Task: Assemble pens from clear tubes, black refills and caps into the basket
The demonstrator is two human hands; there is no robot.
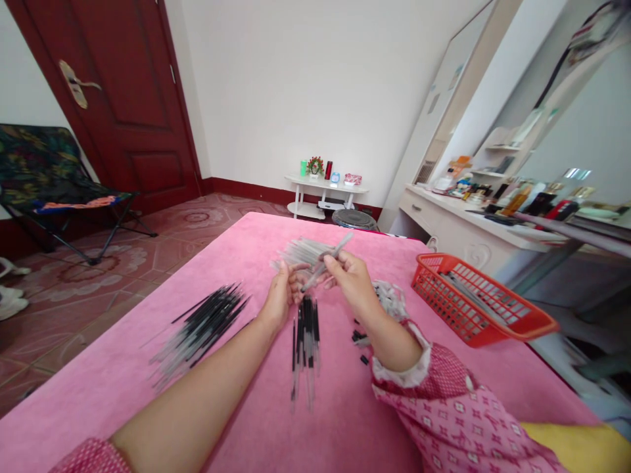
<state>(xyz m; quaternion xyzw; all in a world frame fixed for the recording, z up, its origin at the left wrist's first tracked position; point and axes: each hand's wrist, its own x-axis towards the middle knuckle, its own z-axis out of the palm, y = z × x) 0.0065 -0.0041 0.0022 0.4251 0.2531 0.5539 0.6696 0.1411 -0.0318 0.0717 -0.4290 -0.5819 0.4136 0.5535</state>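
Observation:
Over a pink table (148,368), my right hand (350,276) pinches a clear grey pen barrel (328,259) that slants up to the right. My left hand (282,292) is curled at the barrel's lower end, fingers closed on it. Below the hands lies a small bundle of black pen refills (305,341). A bigger heap of black refills (202,328) lies to the left. Behind the hands sits a pile of clear barrels (300,251). Small black caps (359,338) and a heap of pale small parts (392,299) lie beside my right wrist.
A red plastic basket (517,325) holding a few finished pens stands at the table's right edge. Beyond the table are a folding chair (49,177), a dark red door (123,98), a small white side table (325,190) and a cluttered dresser (468,217).

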